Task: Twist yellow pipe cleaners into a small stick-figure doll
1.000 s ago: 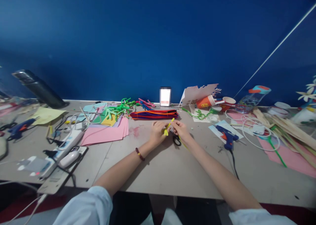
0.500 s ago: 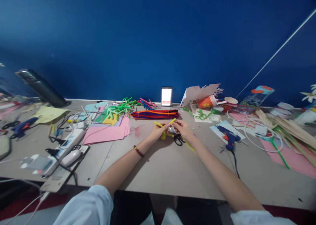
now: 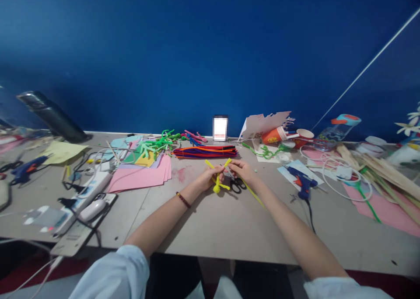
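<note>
Dim, soft indoor light, blue wall [image 3: 147, 63] paler at left, soft shadow on the worktop [image 3: 210, 238] beside the left forearm [image 3: 164, 222], bright white screen [image 3: 220, 129] (coarsely pixelated), side edges stretched, blurry.

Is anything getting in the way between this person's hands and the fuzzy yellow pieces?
Nothing visible does: the left hand and right hand both grip the fuzzy yellow pieces directly. The black-handled scissors show close to the right hand, but don't separate it from the yellow.
</note>
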`<state>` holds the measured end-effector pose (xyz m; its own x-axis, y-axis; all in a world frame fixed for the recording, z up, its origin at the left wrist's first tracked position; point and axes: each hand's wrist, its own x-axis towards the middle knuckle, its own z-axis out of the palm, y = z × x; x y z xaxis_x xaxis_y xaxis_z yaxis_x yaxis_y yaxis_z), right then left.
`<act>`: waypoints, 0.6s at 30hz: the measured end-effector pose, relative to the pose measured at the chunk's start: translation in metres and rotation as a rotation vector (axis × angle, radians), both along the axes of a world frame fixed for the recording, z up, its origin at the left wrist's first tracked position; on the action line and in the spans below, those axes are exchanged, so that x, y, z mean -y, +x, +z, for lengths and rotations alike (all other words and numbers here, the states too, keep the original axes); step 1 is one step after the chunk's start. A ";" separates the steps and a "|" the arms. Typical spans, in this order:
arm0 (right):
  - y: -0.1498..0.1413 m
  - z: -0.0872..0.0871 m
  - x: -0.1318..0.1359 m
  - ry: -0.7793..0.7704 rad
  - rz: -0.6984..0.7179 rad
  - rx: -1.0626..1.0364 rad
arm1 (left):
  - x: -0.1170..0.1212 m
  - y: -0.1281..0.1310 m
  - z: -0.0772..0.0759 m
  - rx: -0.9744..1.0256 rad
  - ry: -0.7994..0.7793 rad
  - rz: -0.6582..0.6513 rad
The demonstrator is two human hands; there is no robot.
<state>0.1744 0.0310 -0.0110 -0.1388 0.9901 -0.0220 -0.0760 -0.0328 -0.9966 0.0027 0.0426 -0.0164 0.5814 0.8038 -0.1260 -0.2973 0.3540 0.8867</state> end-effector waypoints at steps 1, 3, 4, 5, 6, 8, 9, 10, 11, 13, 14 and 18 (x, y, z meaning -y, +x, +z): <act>-0.001 0.000 0.000 -0.020 0.007 -0.021 | 0.000 0.000 -0.001 0.001 -0.004 -0.002; -0.004 0.001 0.002 -0.057 0.017 -0.060 | 0.001 0.000 -0.001 0.006 -0.009 -0.010; -0.005 0.001 0.002 -0.069 0.014 -0.081 | 0.001 -0.001 -0.001 0.011 -0.013 -0.014; -0.007 0.001 0.003 -0.074 0.008 -0.102 | 0.002 -0.001 -0.001 0.018 -0.019 -0.016; -0.008 0.001 0.003 -0.078 -0.001 -0.121 | 0.002 0.000 -0.001 0.027 -0.027 -0.016; -0.011 0.002 0.004 -0.076 -0.022 -0.151 | 0.004 0.000 -0.001 0.042 -0.044 -0.013; -0.012 0.002 0.004 -0.072 -0.033 -0.160 | 0.004 0.001 0.000 0.046 -0.046 -0.008; -0.013 0.002 0.004 -0.066 -0.044 -0.163 | 0.005 0.001 0.000 0.043 -0.044 -0.001; -0.014 0.001 0.004 -0.056 -0.055 -0.159 | 0.005 0.002 0.001 0.034 -0.039 0.011; -0.014 -0.001 0.003 -0.036 -0.083 -0.145 | 0.005 0.002 0.002 0.008 -0.022 0.066; -0.014 -0.003 0.002 -0.034 -0.104 -0.141 | 0.004 0.003 0.002 -0.006 -0.010 0.103; -0.013 -0.009 -0.003 -0.045 -0.215 -0.171 | -0.001 0.003 -0.001 -0.047 0.097 0.266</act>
<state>0.1619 0.0340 -0.0202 0.0689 0.9958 -0.0606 -0.2527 -0.0414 -0.9667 0.0059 0.0432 -0.0178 0.3435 0.9371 -0.0630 -0.3260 0.1818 0.9277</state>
